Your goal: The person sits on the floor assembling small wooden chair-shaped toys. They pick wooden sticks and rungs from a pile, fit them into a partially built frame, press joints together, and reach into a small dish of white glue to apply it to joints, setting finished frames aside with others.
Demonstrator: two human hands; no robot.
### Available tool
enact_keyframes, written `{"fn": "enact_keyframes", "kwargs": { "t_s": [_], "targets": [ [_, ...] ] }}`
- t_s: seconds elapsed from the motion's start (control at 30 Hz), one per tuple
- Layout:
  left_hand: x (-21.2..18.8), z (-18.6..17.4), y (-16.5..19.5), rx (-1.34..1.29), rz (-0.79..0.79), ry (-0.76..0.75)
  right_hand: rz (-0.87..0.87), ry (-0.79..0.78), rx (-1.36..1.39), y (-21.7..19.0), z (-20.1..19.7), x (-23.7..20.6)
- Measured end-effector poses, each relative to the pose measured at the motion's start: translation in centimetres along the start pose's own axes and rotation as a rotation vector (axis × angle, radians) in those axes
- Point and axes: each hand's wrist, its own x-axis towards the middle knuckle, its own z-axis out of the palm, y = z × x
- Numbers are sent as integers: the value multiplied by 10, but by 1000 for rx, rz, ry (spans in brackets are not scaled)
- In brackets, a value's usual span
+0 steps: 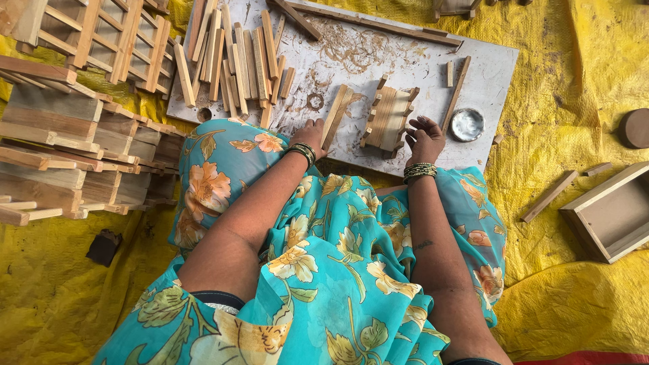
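Your left hand [309, 137] is pinching a thin wooden slat [336, 115] near the board's [493, 67] front edge. Your right hand [423, 138] is hovering loosely curled, holding nothing, just beside the small slatted frame [388, 117]. A round metal tin [467, 124] is sitting toward the right edge, loose sticks [236, 57] piling at the left.

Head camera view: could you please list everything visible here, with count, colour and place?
Board: one, grey-white, on the sheet ahead.
Sheet: one, yellow, underneath everything.
Slats: many, pale wood, board's left end.
Small frame: one, wood, board centre.
Tin: one, silvery, right of the frame.
Stacked frames: many, wood, left side.
Box: one, wood, right edge.
Disc: one, brown, far right.
Left hand: touching a slat.
Right hand: beside the frame, empty.
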Motion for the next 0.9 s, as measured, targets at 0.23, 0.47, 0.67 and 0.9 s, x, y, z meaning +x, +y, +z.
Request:
{"fn": "enact_keyframes", "kwargs": {
  "t_s": [0.23, 0.47, 0.67, 0.9],
  "targets": [
    [-4, -7, 6, 3, -6, -21, 5, 13, -11, -1, 0, -1],
    [-9, -18, 8, -78, -13, 16, 8, 8, 1, -6, 3, -5],
    [-4, -11, 27, -51, -43, 163, 10, -4, 11, -5, 4, -3],
    [7, -23, 15, -62, -110, 296, 10, 20, 34, -13, 4, -6]
  ]
}}
